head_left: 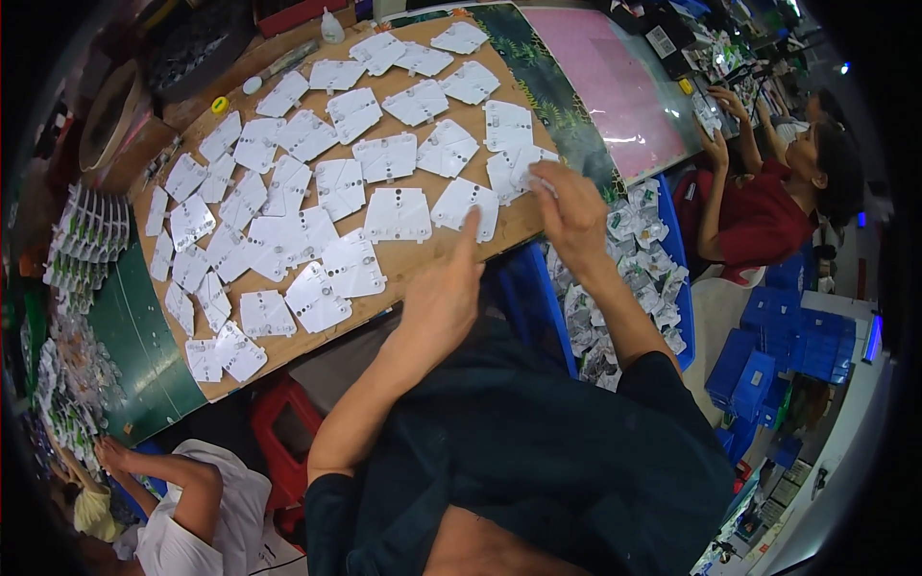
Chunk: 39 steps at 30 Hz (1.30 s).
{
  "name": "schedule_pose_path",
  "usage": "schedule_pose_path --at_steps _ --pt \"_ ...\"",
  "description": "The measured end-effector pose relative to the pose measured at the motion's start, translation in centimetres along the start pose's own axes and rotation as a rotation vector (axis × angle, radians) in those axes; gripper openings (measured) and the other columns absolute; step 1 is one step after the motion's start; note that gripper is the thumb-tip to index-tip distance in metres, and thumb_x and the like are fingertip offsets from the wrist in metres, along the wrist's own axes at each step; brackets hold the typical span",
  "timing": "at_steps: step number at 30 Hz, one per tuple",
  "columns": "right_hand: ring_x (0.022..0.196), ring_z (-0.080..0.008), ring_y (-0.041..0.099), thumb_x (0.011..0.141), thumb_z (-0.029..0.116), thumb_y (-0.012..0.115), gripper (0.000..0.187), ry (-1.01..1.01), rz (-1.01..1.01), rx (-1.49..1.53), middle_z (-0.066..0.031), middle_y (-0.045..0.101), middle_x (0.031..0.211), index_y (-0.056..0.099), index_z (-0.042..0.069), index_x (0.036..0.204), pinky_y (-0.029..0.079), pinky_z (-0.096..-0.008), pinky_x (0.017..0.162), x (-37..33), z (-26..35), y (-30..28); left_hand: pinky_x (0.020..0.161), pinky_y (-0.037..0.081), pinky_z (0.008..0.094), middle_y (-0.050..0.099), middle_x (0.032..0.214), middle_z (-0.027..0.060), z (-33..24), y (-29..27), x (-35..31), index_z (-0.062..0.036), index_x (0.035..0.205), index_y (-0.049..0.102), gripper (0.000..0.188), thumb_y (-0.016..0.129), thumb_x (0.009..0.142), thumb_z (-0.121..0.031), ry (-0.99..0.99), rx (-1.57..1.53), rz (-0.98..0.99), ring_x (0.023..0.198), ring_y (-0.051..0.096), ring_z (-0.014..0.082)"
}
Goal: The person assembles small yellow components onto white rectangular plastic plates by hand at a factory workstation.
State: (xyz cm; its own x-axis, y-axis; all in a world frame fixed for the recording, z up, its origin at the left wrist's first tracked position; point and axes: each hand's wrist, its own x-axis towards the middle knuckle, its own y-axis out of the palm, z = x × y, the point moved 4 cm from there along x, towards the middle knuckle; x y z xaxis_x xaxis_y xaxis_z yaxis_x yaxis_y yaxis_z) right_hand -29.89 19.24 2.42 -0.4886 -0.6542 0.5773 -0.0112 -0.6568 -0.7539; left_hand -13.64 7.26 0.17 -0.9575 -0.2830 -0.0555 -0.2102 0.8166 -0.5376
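Note:
Many flat white plastic plates (398, 213), with small holes and bosses, lie spread over a brown board (471, 252). My left hand (437, 300) has its index finger stretched out, the tip over the lower edge of one white plate (461, 204); its other fingers are curled in, and it holds nothing that I can see. At the board's right edge, my right hand (576, 216) is bent with thumb and fingertips drawn together by another plate (507, 171). Whatever is pinched there, if anything, is too small to make out.
A blue bin (687, 288) of white parts stands beside my right arm. Stacked white pieces (88, 235) sit left of the board. A white bottle (332, 27) and yellow tape roll (220, 105) are behind it. People work at right (759, 192) and lower left (206, 509).

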Motion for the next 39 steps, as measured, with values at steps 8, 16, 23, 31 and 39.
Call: schedule_pose_path --at_steps 8,16,23,31,39 --pt "0.096 -0.0252 0.064 0.085 0.005 0.065 0.018 0.021 0.034 -0.083 -0.0076 0.068 0.102 0.064 0.005 0.102 0.046 -0.0358 0.078 -2.5 -2.4 -0.4 0.058 0.052 0.0470 0.065 0.067 0.0216 -2.9 3.1 6.5 0.0163 0.140 0.029 0.070 0.058 0.080 -0.005 0.137 0.365 0.145 0.060 0.065 0.0381" --pt "0.098 -0.0294 0.063 0.083 0.006 0.067 0.016 -0.041 -0.001 -0.045 -0.0105 0.065 0.108 0.064 0.004 0.099 0.046 -0.0373 0.083 -0.7 -3.4 -0.7 0.060 0.051 0.0499 0.064 0.068 0.0251 -1.8 3.3 6.8 0.0133 0.141 0.029 0.066 0.053 0.082 -0.005 0.074 0.421 0.173 0.061 0.064 0.0408" --pt "0.093 -0.0257 0.065 0.084 0.005 0.067 0.012 0.056 0.079 0.100 -0.0090 0.067 0.100 0.065 0.001 0.096 0.048 -0.0348 0.079 -1.1 -4.9 0.1 0.060 0.050 0.0486 0.065 0.067 0.0229 -1.5 2.7 6.0 0.0181 0.140 0.024 0.072 0.056 0.079 -0.003 0.033 0.425 0.162 0.060 0.064 0.0387" --pt "0.075 -0.0130 0.063 0.086 0.006 0.068 0.016 0.645 0.023 0.471 -0.0073 0.068 0.089 0.068 0.000 0.101 0.049 -0.0258 0.066 -3.1 -8.1 -0.2 0.063 0.047 0.0516 0.063 0.069 0.0260 -1.6 2.1 4.4 0.0104 0.141 0.028 0.062 0.053 0.087 -0.007 0.041 0.317 0.137 0.066 0.062 0.0431" --pt "0.078 -0.0105 0.060 0.088 0.009 0.067 0.017 0.582 0.026 0.456 -0.0063 0.067 0.093 0.068 -0.001 0.102 0.047 -0.0246 0.068 -2.2 -6.5 -1.3 0.053 0.040 0.0198 0.055 0.076 -0.0016 0.3 0.8 0.6 -0.0006 0.119 0.058 0.028 0.048 0.103 -0.021 -0.341 -0.753 0.227 0.060 0.048 0.0047"
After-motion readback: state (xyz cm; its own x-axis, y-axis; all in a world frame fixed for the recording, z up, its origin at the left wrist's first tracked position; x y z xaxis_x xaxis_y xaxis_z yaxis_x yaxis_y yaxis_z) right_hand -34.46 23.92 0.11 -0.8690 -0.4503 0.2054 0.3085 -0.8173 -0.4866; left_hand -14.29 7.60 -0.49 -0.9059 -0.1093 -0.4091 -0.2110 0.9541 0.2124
